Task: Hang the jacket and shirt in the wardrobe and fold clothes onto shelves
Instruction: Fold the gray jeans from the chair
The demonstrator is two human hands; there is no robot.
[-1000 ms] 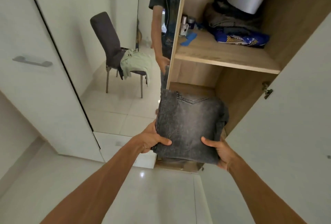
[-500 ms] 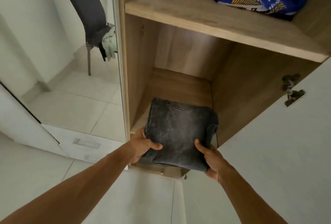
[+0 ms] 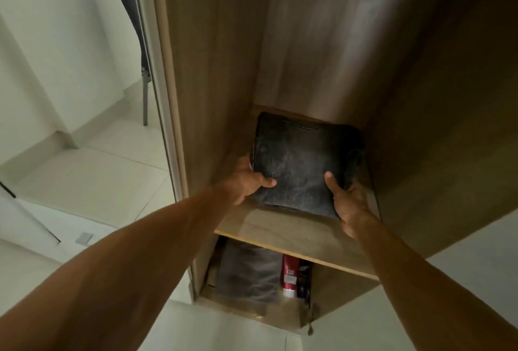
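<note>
A folded pair of dark grey jeans (image 3: 302, 162) lies deep inside the wardrobe on a wooden shelf (image 3: 280, 234), back pocket seam facing up. My left hand (image 3: 246, 179) grips the jeans' near left corner, thumb on top. My right hand (image 3: 346, 196) grips the near right corner the same way. Both arms reach into the compartment. The jeans' far edge sits close to the wardrobe's back wall.
Below this shelf, a lower compartment holds a folded grey cloth (image 3: 246, 275) and a red bottle (image 3: 290, 275) beside a dark one. The white wardrobe door (image 3: 462, 280) stands open on the right. A mirror panel (image 3: 84, 98) on the left reflects a chair and tiled floor.
Both hands carried the jeans from in front of the wardrobe down and forward onto the lower shelf. My view dropped, so the upper shelf with clothes is out of sight.
</note>
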